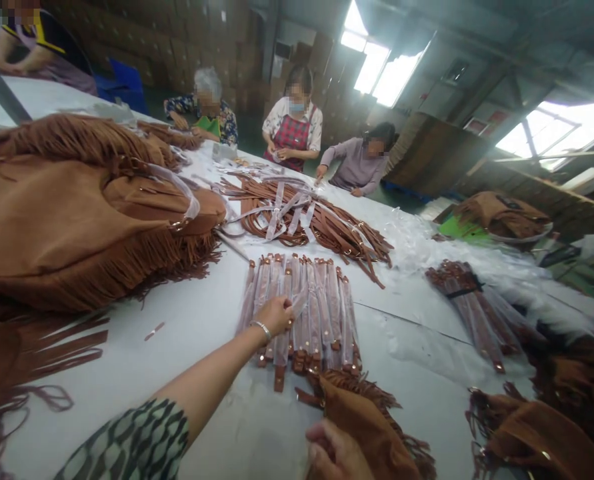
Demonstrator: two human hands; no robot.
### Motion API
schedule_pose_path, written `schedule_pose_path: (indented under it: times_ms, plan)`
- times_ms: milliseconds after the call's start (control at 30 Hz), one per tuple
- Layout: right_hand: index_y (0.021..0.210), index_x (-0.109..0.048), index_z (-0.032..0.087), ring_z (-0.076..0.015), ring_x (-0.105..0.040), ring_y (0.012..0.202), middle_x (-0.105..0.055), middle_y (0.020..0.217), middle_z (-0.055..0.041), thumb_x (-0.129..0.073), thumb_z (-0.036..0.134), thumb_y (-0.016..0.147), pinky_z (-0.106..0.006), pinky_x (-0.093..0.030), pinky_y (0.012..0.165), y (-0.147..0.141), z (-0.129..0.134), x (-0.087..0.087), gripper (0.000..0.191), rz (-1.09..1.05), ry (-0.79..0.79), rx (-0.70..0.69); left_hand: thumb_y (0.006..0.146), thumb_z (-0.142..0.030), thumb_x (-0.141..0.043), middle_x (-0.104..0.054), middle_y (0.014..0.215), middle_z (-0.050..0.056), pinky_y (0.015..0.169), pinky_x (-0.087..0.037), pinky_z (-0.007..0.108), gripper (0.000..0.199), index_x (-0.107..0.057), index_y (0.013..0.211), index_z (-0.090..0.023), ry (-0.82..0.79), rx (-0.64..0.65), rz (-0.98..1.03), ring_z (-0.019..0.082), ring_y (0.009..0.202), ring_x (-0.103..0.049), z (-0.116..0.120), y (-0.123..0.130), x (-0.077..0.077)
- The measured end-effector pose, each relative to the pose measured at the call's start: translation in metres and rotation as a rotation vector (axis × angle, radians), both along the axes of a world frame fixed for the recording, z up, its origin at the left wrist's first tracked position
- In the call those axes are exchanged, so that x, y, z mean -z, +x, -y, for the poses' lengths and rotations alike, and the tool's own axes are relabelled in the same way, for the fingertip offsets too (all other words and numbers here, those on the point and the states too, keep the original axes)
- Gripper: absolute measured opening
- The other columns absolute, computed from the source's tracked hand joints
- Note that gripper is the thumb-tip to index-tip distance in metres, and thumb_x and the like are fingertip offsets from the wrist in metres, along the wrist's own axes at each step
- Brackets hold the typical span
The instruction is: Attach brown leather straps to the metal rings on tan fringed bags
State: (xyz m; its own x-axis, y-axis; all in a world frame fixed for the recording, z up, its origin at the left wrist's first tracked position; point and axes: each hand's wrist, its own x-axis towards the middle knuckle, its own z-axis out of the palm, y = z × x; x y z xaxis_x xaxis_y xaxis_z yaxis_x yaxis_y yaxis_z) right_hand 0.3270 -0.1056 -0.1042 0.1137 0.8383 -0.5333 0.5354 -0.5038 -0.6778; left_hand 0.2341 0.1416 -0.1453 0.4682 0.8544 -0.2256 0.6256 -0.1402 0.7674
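My left hand point(277, 315) reaches over a row of brown straps wrapped in clear plastic point(321, 313), laid side by side on the white table. Its thumb and fingers are closed on one wrapped strap point(301, 303), whose pale end points up and right. Low in the view, my right hand point(337, 452) is curled at the near edge of a brown fringed bag point(371, 423); its fingers look closed on that edge, though the hand is partly cut off by the frame. Metal studs show on the strap ends.
Large brown fringed bags point(67, 220) are heaped at left. Behind the row lies a pile of long brown straps point(321, 220). A tied strap bundle point(471, 300), plastic film point(417, 247) and more bags point(547, 433) are at right. Several people work across the table point(177, 393).
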Motion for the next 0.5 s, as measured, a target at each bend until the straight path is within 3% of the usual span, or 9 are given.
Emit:
schedule_pose_path:
  times_ms: [133,267,367,500]
  plan:
    - [0.083,-0.055,0.018,-0.0175,-0.055,0.074,-0.06,0.077,-0.0024,-0.041,0.03,0.076,-0.027,-0.041,0.068,0.021,-0.057,-0.009,0.019,-0.001,0.076,0.06,0.072,-0.046,-0.059,-0.065,0.091,0.018,0.075,-0.043,0.034,0.039,-0.062,0.089,-0.011,-0.009,0.027,-0.151,0.028,0.088,-0.06,-0.023,0.049,0.021]
    - [0.078,-0.054,0.019,-0.0159,-0.053,0.07,-0.056,0.07,0.0002,-0.045,0.025,0.074,-0.026,-0.04,0.065,0.029,-0.083,0.01,0.012,-0.068,0.075,0.008,0.068,-0.041,-0.064,-0.066,0.086,0.016,0.075,-0.043,0.036,0.032,-0.064,0.083,-0.013,-0.051,0.084,-0.224,0.029,0.089,-0.06,-0.038,0.071,0.03]
    - [0.078,-0.056,0.019,-0.0141,-0.051,0.066,-0.054,0.067,0.0015,-0.048,0.026,0.074,-0.023,-0.039,0.058,0.033,-0.083,0.028,0.011,-0.156,0.053,0.054,0.071,-0.036,-0.059,-0.063,0.069,0.011,0.064,-0.044,0.03,0.025,-0.062,0.072,-0.012,-0.096,0.131,-0.188,0.024,0.072,-0.061,-0.052,0.072,0.015]
    - [0.08,-0.058,0.017,-0.0123,-0.052,0.059,-0.054,0.065,0.0011,-0.054,0.039,0.075,-0.021,-0.038,0.049,0.036,-0.079,0.032,0.023,-0.386,0.031,0.282,0.082,-0.041,-0.04,-0.047,0.049,-0.001,0.043,-0.035,0.021,0.035,-0.058,0.07,-0.013,-0.155,0.173,-0.054,0.012,0.042,-0.046,-0.045,0.044,-0.028]
